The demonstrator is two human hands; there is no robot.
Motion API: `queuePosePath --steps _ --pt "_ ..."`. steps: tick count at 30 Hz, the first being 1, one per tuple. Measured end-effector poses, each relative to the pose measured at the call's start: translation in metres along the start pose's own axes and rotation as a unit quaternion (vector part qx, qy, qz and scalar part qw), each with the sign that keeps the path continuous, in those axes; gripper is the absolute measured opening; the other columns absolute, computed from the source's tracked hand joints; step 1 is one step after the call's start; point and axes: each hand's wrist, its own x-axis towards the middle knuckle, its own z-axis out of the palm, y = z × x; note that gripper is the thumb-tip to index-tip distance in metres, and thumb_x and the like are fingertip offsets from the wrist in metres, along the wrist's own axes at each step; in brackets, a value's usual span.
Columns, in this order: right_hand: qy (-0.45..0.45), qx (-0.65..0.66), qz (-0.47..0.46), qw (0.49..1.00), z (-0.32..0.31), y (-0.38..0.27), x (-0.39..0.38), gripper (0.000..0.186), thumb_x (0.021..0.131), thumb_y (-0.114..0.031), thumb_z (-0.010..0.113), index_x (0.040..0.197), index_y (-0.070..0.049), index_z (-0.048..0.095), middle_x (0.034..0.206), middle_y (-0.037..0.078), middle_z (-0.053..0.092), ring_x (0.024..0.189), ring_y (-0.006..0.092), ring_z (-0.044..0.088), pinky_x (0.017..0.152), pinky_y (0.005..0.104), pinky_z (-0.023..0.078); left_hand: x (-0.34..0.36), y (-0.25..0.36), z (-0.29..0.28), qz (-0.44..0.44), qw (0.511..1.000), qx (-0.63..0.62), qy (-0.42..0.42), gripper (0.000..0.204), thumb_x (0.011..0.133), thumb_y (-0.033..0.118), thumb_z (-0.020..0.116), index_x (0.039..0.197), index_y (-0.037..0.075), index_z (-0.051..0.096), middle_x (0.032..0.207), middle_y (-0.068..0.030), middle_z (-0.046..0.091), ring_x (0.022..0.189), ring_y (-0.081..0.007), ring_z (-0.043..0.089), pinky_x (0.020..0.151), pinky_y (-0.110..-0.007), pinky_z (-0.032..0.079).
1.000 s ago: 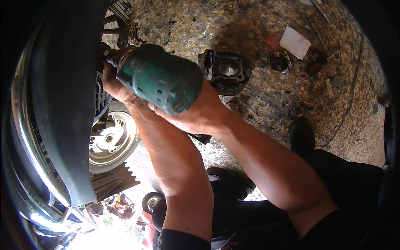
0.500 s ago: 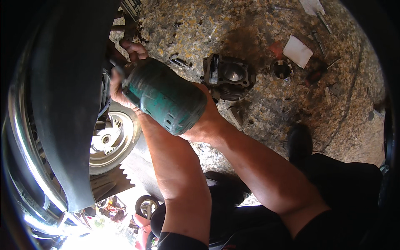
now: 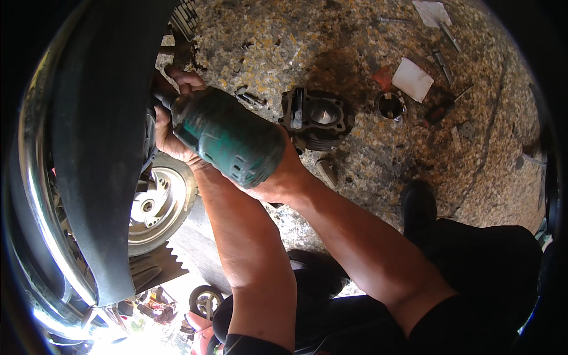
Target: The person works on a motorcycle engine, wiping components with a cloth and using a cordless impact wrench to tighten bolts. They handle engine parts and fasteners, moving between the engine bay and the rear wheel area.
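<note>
A worn green and black power tool that looks like an impact wrench (image 3: 228,139) is held up beside the motorbike, its nose pointing left. My right hand (image 3: 284,177) grips it from beneath at the rear; the tool's body hides most of those fingers. At the nose, my left hand (image 3: 171,141) is closed around the front end, with fingers curled on the far side. A dark socket or shaft (image 3: 164,94) extends from the nose toward the machine. The black body panel (image 3: 92,148) hides where it ends.
On the stained floor are an engine cylinder (image 3: 319,115), a piston (image 3: 389,105), white paper (image 3: 412,80), a screwdriver (image 3: 439,112) and several bolts or rods. The motorbike's wheel (image 3: 157,204) stands at left below my hands. A black shoe (image 3: 418,207) is at right.
The view has shifted slightly, so floor items appear a little further left. Both hands keep their hold on the impact wrench; the left fingers, blurred before, look sharper now.
</note>
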Motion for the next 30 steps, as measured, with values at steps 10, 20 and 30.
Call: queuePosePath --steps 10,20,30 --pt "0.011 0.345 0.126 0.93 0.007 0.003 -0.001 0.034 0.077 0.001 0.079 0.107 0.001 0.063 0.1 0.005 0.067 0.088 0.0079 0.06 0.079 0.0255 0.05 0.001 -0.003 -0.002 0.011 0.999 0.034 0.023 0.049 0.084 0.008 0.063 0.132 0.007 0.051 0.133 -0.0061 0.057 0.118 -0.0299 0.05 0.1 -0.042 0.039" --pt "0.043 0.59 0.193 0.783 0.01 -0.012 -0.006 0.036 0.08 -0.003 0.075 0.113 0.003 0.06 0.103 0.008 0.066 0.092 0.0153 0.065 0.083 0.0285 0.053 0.004 0.013 -0.007 -0.05 0.998 -0.035 0.021 0.039 0.086 -0.005 0.059 0.123 0.005 0.051 0.114 -0.0075 0.06 0.099 -0.0188 0.055 0.087 -0.036 0.042" --pt "0.001 0.228 0.18 0.957 -0.028 0.002 0.001 0.046 0.079 -0.022 0.079 0.116 -0.003 0.059 0.101 0.014 0.066 0.098 0.0264 0.063 0.092 0.0382 0.051 0.01 0.001 0.016 -0.112 0.992 0.03 0.049 0.032 0.085 0.001 0.06 0.117 -0.001 0.06 0.105 -0.0111 0.063 0.101 -0.0249 0.057 0.093 -0.042 0.046"
